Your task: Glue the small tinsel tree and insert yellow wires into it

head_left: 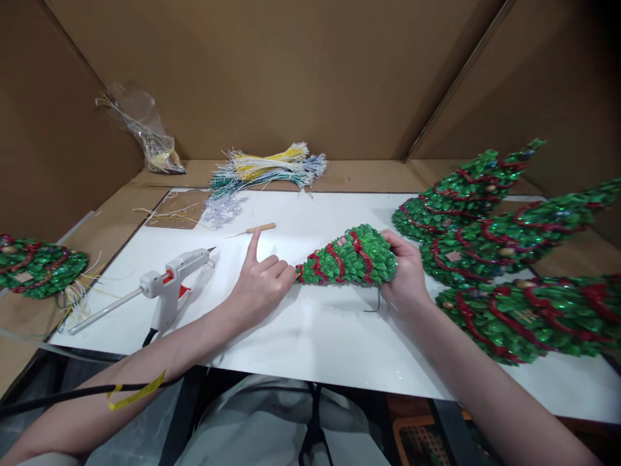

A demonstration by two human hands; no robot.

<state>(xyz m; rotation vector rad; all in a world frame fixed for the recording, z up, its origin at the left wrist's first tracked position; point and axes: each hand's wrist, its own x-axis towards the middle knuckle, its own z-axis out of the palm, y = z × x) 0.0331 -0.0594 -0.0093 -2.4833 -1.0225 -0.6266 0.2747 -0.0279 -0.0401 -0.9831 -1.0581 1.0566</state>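
White board [310, 336] carries glue gun [166, 304], perhaps awl [268, 226].

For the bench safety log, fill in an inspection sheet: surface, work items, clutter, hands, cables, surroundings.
Surface: white board, partly covered.
Work items: small artificial tree held sideways, tip leftward; thin dark strand hanging below.
Clutter: glue gun, wooden-handled tool, wire bundles; three trees right, another tree at the left edge.
Hands: right hand grips the base; left hand at the tip, index finger extended, other fingers curled.
Cables: black cable with yellow tag crosses the left forearm.
Surroundings: cardboard walls, plastic bag in the far left corner.
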